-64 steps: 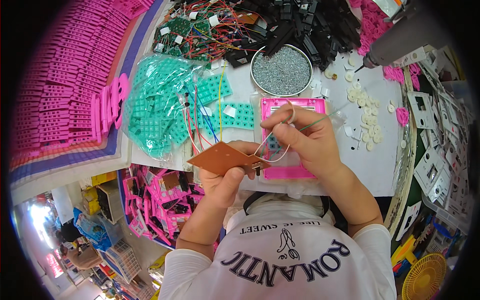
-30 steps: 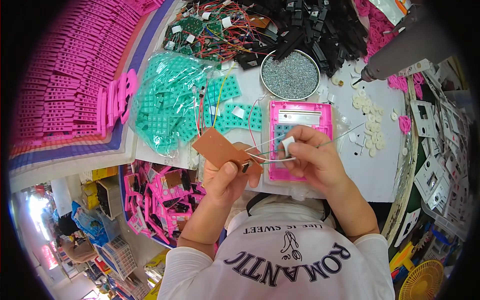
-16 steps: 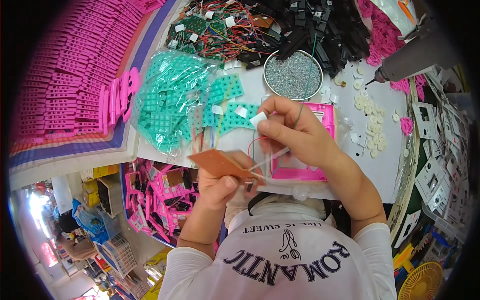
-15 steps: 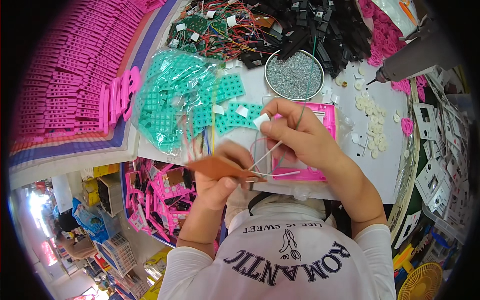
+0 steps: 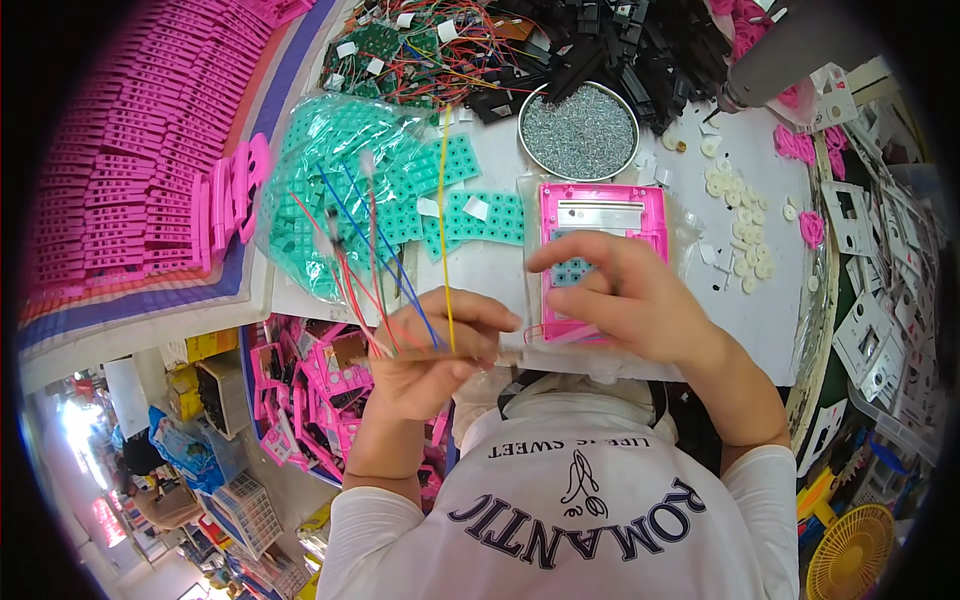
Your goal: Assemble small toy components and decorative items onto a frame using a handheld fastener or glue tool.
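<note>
My left hand grips a brown circuit board, turned almost edge-on. Yellow, blue and red wires rise from it. My right hand hovers over a pink plastic housing, index finger and thumb apart, with nothing visible between them. The housing lies on the table, with a silvery strip near its far end and a blue-green keypad partly covered by my fingers. Left of the housing lie green rubber keypad sheets with a white paper piece on top.
A round tin of small screws stands behind the housing. A bag of green keypads, wired circuit boards and black parts surround it. White discs lie right, below a grey power screwdriver. Pink parts are stacked left.
My right hand has come down over the housing and no longer pinches the white paper piece. The board in my left hand has tilted edge-on, its colored wires now standing up.
</note>
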The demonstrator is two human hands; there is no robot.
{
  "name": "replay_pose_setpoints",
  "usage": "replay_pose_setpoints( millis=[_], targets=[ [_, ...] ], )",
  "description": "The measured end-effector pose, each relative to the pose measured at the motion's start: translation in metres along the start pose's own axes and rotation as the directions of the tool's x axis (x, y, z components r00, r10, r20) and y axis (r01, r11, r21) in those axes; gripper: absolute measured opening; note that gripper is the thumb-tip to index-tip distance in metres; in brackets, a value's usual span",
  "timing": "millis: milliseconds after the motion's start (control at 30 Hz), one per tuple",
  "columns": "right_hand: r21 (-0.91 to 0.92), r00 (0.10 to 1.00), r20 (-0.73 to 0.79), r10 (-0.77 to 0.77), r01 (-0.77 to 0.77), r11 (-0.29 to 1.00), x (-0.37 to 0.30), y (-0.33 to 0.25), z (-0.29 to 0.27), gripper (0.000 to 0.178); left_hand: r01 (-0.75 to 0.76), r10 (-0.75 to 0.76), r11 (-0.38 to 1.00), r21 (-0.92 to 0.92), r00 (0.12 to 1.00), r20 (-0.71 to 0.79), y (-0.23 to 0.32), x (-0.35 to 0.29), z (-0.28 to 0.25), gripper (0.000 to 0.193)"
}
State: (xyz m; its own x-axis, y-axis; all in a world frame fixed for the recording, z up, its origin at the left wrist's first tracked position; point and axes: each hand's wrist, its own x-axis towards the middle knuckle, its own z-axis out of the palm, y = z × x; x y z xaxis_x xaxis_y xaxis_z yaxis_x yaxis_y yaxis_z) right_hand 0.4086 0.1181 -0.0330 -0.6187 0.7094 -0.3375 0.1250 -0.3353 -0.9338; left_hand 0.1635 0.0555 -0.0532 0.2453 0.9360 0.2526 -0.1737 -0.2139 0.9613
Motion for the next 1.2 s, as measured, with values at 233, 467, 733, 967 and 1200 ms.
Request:
replay_pose_setpoints(
  millis=[233,467,733,967,1200],
  targets=[
    [0.305,0.935,-0.091,0.342,-0.301,0.904,-0.133,0.033,-0.025,0.039,0.405,-0.408,0.906,-0.126,0.913,0.008,0.003,-0.018,0.002,0.027],
    [-0.796,0.859,-0.297,-0.417,0.019,0.605,-0.174,0.022,-0.053,0.08,0.556,-0.54,0.822,-0.121,0.83,0.141,0.012,0.0,0.03,0.029],
    [-0.579,0.938,0.319,-0.135,0.305,0.756,-0.091,0.024,-0.04,0.044,0.641,-0.594,0.768,0.016,0.702,0.393,0.014,0.018,0.039,0.035],
    [-0.21,0.883,0.074,-0.464,0.468,0.858,-0.046,0.051,-0.007,0.025,0.587,-0.564,0.798,0.137,0.648,0.513,-0.012,-0.002,0.047,0.035],
    [-0.339,0.96,-0.279,-0.034,-0.065,0.939,-0.029,0.043,-0.015,0.02,0.824,-0.725,0.411,-0.389,0.554,0.409,-0.042,-0.044,0.05,0.052]
  ],
)
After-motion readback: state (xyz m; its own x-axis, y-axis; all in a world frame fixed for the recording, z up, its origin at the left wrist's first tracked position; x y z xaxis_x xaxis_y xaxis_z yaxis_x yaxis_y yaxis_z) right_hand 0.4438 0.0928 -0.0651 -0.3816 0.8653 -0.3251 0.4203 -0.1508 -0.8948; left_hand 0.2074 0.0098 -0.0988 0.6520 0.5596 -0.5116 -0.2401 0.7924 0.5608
